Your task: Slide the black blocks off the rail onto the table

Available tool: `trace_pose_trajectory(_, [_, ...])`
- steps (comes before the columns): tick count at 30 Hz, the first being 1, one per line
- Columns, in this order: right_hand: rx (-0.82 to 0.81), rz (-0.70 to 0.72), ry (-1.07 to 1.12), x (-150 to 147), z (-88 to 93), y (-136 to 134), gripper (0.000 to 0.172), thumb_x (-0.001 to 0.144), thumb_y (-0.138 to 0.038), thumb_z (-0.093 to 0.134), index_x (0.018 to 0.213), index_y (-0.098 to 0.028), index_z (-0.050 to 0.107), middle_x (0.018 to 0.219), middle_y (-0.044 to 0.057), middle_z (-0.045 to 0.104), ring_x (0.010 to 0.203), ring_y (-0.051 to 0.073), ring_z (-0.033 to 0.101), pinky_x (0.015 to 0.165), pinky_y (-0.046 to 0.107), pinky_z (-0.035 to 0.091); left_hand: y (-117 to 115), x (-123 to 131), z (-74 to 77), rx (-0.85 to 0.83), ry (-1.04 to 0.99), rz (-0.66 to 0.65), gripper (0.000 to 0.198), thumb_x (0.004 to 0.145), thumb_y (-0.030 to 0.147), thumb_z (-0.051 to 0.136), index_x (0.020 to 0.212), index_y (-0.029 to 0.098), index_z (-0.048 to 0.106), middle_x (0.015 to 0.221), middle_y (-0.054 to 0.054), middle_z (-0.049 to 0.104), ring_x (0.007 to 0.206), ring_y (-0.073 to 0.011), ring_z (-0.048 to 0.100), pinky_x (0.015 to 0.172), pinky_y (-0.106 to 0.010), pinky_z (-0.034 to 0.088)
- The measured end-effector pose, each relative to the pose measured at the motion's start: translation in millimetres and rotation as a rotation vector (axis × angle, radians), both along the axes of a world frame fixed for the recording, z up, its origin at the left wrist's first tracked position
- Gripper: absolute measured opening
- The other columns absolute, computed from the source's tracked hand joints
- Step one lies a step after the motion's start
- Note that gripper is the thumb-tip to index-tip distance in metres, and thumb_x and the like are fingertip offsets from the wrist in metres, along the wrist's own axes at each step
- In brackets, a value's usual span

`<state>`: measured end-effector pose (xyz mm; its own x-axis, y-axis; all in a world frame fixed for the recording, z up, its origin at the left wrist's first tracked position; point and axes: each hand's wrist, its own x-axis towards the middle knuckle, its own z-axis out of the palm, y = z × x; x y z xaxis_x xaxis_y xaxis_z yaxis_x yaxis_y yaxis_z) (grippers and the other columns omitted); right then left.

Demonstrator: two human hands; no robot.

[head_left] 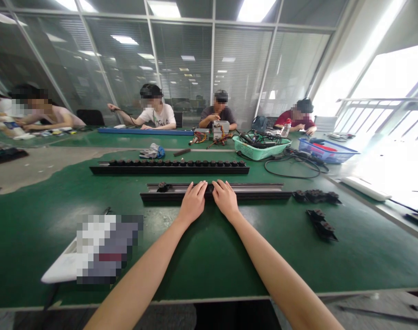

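Note:
A long black and silver rail lies across the green table in front of me. My left hand and my right hand rest side by side on its middle, fingers curled over a small black part seated in the rail. Another black part sits in the rail to the left. A second black rail, lined with several black parts, lies farther back. Loose black parts and another cluster of them lie to the right of my hands.
A blurred flat white object sits at the near left. A green basket with cables and a blue tray stand at the back right. Several other people sit at the far tables. The table edge runs just before me.

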<state>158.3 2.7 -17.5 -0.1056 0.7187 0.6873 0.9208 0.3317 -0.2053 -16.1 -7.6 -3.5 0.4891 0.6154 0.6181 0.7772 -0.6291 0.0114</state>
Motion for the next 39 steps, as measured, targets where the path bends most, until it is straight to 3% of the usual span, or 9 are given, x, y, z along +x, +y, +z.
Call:
trace_pose_trajectory(24, [-0.008,-0.002,0.025,0.4,1.1,-1.8,0.041,0.104,-0.018,0.045,0.134,-0.018,0.071,0.136,0.014,0.07,0.122,0.025,0.067,0.121,0.044,0.043,-4.1,0.1,2.6,-0.058,0.009,0.03,0.059,0.099,0.007,0.033,0.156,0.014,0.049,0.159,-0.014,0.055,0.149,-0.0238,0.049,0.132,-0.055,0.024])
trace_pose_trajectory(39, [0.018,-0.043,-0.018,8.1,-1.2,-2.2,0.041,0.103,-0.016,0.045,0.134,-0.013,0.071,0.135,0.017,0.069,0.125,0.028,0.065,0.12,0.044,0.043,-3.3,-0.4,1.2,-0.044,0.012,0.026,0.061,0.099,0.007,0.034,0.158,0.016,0.046,0.158,-0.013,0.055,0.149,-0.0239,0.049,0.131,-0.054,0.027])
